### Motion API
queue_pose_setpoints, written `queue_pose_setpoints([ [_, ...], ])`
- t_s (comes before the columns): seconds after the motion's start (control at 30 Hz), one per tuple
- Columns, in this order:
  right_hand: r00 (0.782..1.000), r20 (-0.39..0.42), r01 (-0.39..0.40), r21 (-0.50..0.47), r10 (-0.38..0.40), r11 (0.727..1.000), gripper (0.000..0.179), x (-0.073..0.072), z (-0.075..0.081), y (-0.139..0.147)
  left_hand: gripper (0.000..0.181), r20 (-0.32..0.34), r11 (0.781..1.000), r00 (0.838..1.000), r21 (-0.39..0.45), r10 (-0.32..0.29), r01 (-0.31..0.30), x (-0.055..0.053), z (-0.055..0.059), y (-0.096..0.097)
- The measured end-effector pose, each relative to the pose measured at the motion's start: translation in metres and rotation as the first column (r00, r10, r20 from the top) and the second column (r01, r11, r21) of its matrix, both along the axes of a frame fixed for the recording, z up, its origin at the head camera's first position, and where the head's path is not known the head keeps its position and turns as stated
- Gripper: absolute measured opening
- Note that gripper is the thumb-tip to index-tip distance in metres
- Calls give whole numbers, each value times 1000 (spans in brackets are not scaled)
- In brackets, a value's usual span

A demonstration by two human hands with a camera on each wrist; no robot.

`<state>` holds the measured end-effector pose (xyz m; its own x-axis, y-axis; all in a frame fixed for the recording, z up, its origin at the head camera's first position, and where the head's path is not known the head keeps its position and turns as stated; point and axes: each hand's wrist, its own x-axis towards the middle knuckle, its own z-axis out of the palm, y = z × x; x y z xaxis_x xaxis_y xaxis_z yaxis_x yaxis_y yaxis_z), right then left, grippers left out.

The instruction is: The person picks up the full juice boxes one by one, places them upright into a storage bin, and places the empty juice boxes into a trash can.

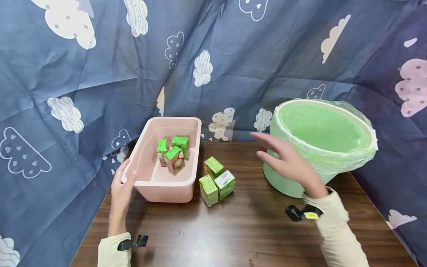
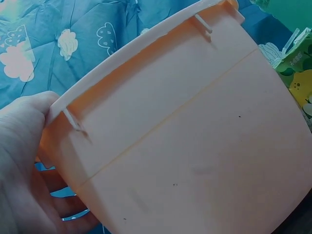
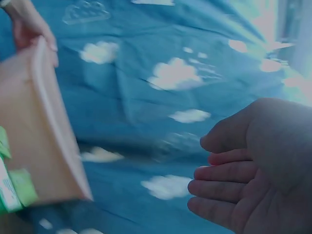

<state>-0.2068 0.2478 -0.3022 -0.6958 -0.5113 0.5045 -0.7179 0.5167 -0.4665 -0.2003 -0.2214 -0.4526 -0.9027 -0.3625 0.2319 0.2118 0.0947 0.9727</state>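
My left hand grips the near left corner of a pink plastic bin, thumb over the rim and fingers outside. In the left wrist view the bin's wall fills most of the picture. Three small green-topped juice boxes stand inside the bin. Outside, close to its right wall, three more green juice boxes are grouped on the table. My right hand is held in the air in front of the trash can, fingers extended, holding nothing. The right wrist view shows its open palm.
A pale green trash can lined with a clear plastic bag stands at the right of the brown wooden table. Behind everything hangs a blue cloth with cloud prints.
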Motion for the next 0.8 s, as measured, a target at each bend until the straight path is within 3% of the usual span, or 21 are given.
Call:
queue_pose_setpoints([
  [0.1,984,-126,123,-18,-125,992,60,25,10,34,51,-16,1000,1000,19,13,-13,2,-1,1],
  [0.17,956,-192,217,-54,-223,975,63,40,16,57,51,-23,1000,1000,21,18,-18,2,-2,1],
  [0.23,913,-232,321,-101,-336,942,63,50,20,81,51,-31,1000,999,19,21,-20,1,-2,1],
  [0.3,868,-232,408,-175,-440,896,59,56,23,105,51,-38,1000,999,15,24,-23,0,-2,1],
  [0.43,764,-146,569,-307,-629,763,50,56,25,150,51,-31,1000,999,1,20,-20,-2,-1,1],
  [0.53,720,-22,657,-304,-694,690,48,50,24,181,51,-31,1000,999,-10,20,-20,-3,-3,2],
  [0.6,721,66,676,-282,-689,681,49,44,21,199,51,-36,999,999,-22,28,-29,-4,-3,2],
  [0.67,741,152,668,-276,-654,692,49,37,16,215,52,-46,999,998,-32,38,-39,-4,-3,1],
  [0.7,759,190,649,-292,-623,702,48,32,13,222,52,-49,998,998,-37,45,-47,-3,-3,1],
  [0.73,793,243,610,-341,-559,716,47,28,9,227,53,-46,998,998,-44,51,-53,-3,-3,0],
  [0.8,857,344,511,-477,-383,715,45,21,1,237,55,-34,997,998,-46,56,-58,-2,-1,0],
])
